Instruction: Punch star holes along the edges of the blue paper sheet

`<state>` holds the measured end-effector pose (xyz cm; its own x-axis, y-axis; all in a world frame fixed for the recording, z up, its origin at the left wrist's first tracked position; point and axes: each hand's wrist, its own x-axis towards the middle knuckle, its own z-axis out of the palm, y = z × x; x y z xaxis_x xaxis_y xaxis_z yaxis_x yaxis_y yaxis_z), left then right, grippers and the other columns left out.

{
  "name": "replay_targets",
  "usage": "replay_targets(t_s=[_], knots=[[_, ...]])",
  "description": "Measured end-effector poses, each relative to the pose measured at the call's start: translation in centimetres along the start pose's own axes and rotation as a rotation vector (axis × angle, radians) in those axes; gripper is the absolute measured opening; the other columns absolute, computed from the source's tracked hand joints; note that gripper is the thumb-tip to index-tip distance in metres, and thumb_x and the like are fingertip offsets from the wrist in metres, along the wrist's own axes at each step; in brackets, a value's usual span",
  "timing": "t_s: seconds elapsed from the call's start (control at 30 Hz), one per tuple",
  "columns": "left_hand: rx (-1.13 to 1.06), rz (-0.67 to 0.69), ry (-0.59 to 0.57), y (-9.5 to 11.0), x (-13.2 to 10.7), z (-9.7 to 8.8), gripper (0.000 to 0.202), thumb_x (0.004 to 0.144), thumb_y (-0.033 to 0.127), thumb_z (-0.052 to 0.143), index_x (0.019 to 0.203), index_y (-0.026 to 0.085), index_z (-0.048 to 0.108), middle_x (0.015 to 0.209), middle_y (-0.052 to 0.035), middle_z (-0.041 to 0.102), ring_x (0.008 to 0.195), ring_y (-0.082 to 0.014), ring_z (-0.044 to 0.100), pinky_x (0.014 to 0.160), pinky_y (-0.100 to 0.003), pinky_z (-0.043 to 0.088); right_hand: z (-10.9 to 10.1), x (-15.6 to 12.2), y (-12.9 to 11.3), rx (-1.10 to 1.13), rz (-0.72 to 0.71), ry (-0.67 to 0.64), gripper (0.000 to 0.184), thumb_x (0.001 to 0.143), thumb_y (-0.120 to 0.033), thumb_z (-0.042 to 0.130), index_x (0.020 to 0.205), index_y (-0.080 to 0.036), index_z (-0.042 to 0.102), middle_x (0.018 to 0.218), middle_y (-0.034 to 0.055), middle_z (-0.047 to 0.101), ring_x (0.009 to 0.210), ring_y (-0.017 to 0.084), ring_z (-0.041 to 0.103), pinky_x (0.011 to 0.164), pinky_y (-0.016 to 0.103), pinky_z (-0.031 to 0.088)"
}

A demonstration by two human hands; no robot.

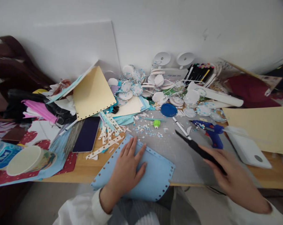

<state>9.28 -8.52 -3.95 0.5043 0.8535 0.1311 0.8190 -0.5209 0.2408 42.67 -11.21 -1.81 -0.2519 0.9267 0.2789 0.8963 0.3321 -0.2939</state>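
Observation:
My left hand (125, 170) lies flat, fingers spread, on a light blue paper sheet (155, 175) with star-punched edges that hangs over the table's front edge. My right hand (232, 178) is closed round the handle end of black scissors (193, 145), whose closed blades point up and left over the grey mat (179, 156). A blue glue gun (210, 129) lies just beyond the scissors. A small green punch (156, 123) sits among paper bits further back.
A dark phone (87, 133) lies left of the blue sheet. Cream sheets (92, 92) (260, 125), white paper discs (159, 93), a blue lid (169, 110), punched white strips (106, 137), a tape roll (24, 160) and a white box (249, 150) crowd the wooden table (85, 170).

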Motion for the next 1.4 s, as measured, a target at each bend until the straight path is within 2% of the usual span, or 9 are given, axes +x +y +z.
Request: replay_targets(t_s=[0.1,0.23,0.4,0.63,0.9,1.07,1.23,1.4], knots=[[-0.012,-0.002,-0.009,0.0,0.1,-0.2,0.058,0.092,0.033,0.047,0.146,0.024,0.03,0.158,-0.0109,0.012,0.144,-0.0327,0.017,0.113,-0.049,0.028,-1.4,-2.2,-1.3,0.087,-0.082,-0.127,0.04,0.094,-0.03,0.042,0.134,-0.031,0.048,0.117,0.008,0.057,0.105,0.023,0.059,0.083,0.033,0.053],[-0.006,-0.006,-0.009,0.1,0.1,-0.2,0.058,0.092,0.033,0.047,0.147,0.024,0.03,0.158,-0.0113,0.013,0.144,-0.0325,0.017,0.113,-0.049,0.028,-1.1,-3.2,-2.7,0.103,-0.14,-0.251,0.041,0.093,-0.025,0.045,0.133,-0.033,0.05,0.115,0.007,0.059,0.104,0.019,0.061,0.083,0.028,0.054],[0.009,-0.004,-0.009,0.1,0.1,-0.1,0.058,0.092,0.034,0.046,0.147,0.024,0.029,0.157,-0.012,0.017,0.144,-0.0324,0.018,0.112,-0.049,0.029,0.1,-2.8,-2.6,0.072,-0.139,-0.253,0.044,0.093,-0.019,0.041,0.134,-0.034,0.05,0.113,0.0086,0.059,0.101,0.02,0.062,0.081,0.031,0.056],[0.008,-0.001,-0.001,0.0,0.1,0.0,0.059,0.092,0.034,0.046,0.147,0.025,0.028,0.157,-0.0121,0.016,0.144,-0.0316,0.017,0.112,-0.049,0.03,-0.6,-4.1,0.2,0.025,-0.092,-0.249,0.044,0.092,-0.023,0.043,0.134,-0.036,0.05,0.116,0.0074,0.058,0.105,0.022,0.06,0.084,0.035,0.055],[0.003,-0.002,-0.003,0.0,0.1,-0.1,0.058,0.092,0.034,0.046,0.147,0.024,0.029,0.157,-0.013,0.017,0.144,-0.0325,0.018,0.112,-0.049,0.029,0.3,-3.1,-0.2,0.073,-0.111,-0.23,0.04,0.094,-0.025,0.043,0.132,-0.034,0.054,0.116,0.0093,0.059,0.105,0.022,0.06,0.084,0.034,0.054],[0.002,-0.003,-0.01,0.0,0.2,-0.1,0.059,0.092,0.035,0.046,0.148,0.024,0.028,0.157,-0.0124,0.017,0.144,-0.0323,0.017,0.112,-0.049,0.029,0.2,-3.0,0.4,0.077,-0.089,-0.261,0.04,0.093,-0.026,0.045,0.132,-0.034,0.054,0.117,0.009,0.057,0.108,0.022,0.059,0.087,0.037,0.054],[0.001,-0.001,-0.004,0.0,0.1,-0.1,0.058,0.092,0.034,0.047,0.147,0.024,0.03,0.157,-0.012,0.016,0.144,-0.0324,0.018,0.112,-0.049,0.029,0.4,-2.2,-0.1,0.119,-0.116,-0.237,0.04,0.094,-0.023,0.043,0.13,-0.035,0.056,0.114,0.009,0.059,0.104,0.021,0.06,0.084,0.034,0.054],[-0.004,-0.001,0.017,0.0,0.1,0.0,0.059,0.092,0.033,0.047,0.147,0.025,0.029,0.157,-0.011,0.017,0.143,-0.0321,0.019,0.112,-0.049,0.029,0.1,-2.2,0.7,0.119,-0.116,-0.248,0.039,0.092,-0.025,0.048,0.129,-0.034,0.057,0.114,0.0082,0.059,0.105,0.021,0.06,0.085,0.033,0.054]])
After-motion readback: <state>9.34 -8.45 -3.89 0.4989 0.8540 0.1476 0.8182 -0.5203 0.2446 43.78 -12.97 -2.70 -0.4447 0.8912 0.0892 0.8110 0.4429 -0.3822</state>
